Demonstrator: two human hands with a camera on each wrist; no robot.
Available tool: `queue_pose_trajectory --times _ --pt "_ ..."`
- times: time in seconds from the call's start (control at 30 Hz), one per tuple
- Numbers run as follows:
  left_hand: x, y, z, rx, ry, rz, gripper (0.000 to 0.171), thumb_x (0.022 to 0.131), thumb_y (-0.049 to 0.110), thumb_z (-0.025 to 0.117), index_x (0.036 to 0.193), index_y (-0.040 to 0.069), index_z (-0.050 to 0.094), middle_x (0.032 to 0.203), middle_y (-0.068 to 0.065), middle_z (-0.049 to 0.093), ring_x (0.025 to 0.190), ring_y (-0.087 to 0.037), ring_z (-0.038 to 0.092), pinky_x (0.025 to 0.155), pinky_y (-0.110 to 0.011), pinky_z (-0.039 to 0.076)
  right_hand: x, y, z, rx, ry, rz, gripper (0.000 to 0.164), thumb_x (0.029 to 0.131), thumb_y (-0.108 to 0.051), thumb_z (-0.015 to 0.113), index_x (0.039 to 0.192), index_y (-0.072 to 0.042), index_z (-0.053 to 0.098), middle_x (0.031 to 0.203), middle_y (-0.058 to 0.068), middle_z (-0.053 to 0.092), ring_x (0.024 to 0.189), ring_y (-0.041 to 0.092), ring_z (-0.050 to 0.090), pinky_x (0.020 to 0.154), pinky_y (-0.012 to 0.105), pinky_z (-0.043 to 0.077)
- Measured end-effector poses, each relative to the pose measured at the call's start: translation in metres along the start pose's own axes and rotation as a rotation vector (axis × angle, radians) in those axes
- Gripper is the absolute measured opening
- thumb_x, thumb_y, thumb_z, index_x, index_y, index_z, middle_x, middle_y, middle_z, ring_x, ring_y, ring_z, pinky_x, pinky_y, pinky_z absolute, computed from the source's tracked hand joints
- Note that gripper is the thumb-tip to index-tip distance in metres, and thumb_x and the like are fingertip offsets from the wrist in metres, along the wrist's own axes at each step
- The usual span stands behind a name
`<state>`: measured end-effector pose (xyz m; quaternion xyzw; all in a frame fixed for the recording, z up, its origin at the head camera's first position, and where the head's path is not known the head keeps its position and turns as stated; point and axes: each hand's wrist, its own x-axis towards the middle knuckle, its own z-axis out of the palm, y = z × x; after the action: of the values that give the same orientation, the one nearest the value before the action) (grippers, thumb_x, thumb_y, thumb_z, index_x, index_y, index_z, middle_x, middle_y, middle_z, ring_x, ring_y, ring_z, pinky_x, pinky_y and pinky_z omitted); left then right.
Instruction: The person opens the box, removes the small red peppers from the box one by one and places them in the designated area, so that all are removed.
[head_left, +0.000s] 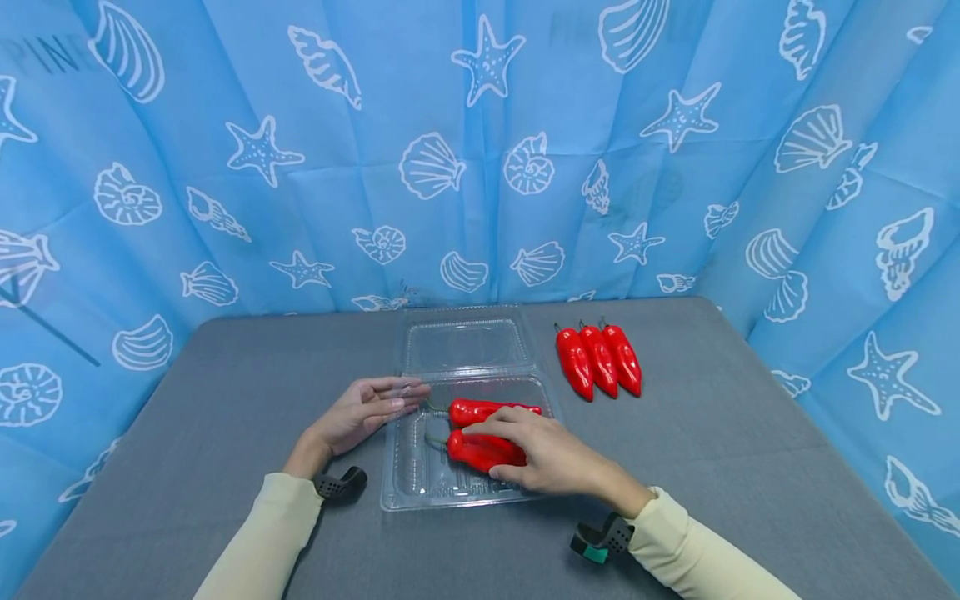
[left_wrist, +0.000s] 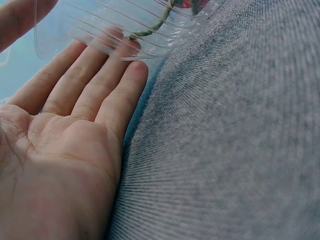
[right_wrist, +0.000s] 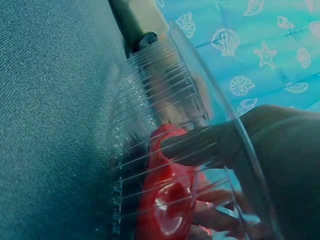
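A clear plastic clamshell box (head_left: 408, 492) lies on the table with its lid (head_left: 465, 343) folded back away from me. Inside its tray, two shiny red peppers (head_left: 471, 450) with green stems lie side by side, stems to the left. My right hand (head_left: 555, 454) reaches over the right wall and grips the nearer pepper (right_wrist: 167, 200), thumb on the near side and fingers across the far side. The left hand (head_left: 369, 414) is at the tray's left wall, fingers extended; in the left wrist view its fingertips (left_wrist: 135, 72) meet the ribbed plastic.
Three more red peppers (head_left: 600, 360) lie in a row on the grey tablecloth (head_left: 712, 433), right of the lid. A blue curtain (head_left: 570, 208) printed with white shells and starfish hangs behind the table. Dark bands (head_left: 341, 485) circle both wrists.
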<state>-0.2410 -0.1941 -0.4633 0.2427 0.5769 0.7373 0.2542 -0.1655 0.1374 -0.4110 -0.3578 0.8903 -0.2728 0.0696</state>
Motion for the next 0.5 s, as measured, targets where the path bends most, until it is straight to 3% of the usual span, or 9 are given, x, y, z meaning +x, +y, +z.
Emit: queue_pose_trajectory --times 0.5 --pt "0.0004 0.0003 -0.0008 -0.007 -0.001 0.000 0.052 0.100 -0.002 0.055 0.149 -0.010 0.039 0.149 -0.025 0.049 0.138 -0.027 0.050 0.113 -0.038 0.040 0.0002 0.0007 -0.0003 0.061 -0.029 0.027 0.060 0.084 -0.021 0.083 0.139 -0.031 0.062 0.127 -0.007 0.059 0.116 0.013 0.051 0.091 0.040 0.053"
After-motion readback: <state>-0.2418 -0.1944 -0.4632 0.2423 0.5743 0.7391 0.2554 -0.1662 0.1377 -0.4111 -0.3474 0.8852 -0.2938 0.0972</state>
